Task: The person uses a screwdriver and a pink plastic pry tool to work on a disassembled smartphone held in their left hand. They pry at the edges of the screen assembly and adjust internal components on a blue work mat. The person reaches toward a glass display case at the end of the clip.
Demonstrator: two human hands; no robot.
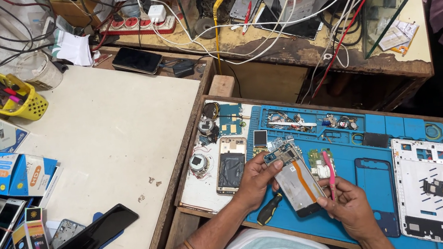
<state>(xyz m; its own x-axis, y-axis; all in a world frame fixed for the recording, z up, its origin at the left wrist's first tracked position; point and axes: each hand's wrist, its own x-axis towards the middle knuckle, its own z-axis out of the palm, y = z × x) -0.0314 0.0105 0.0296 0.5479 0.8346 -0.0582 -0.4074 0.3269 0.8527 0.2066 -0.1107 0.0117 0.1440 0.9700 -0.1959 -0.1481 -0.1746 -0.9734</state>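
Fingers (265,165) of our left hand (255,182) are clamping the top edge of the opened smartphone (296,180), which we are holding tilted just above the blue repair mat (352,167) on the counter (113,127). Our right hand (351,205) is pinching a pink pry tool (330,172) against the phone's right side. We are judging the phone light, stiff and fragile, its orange ribbon cable (304,179) exposed, so we are gripping only the frame edges.
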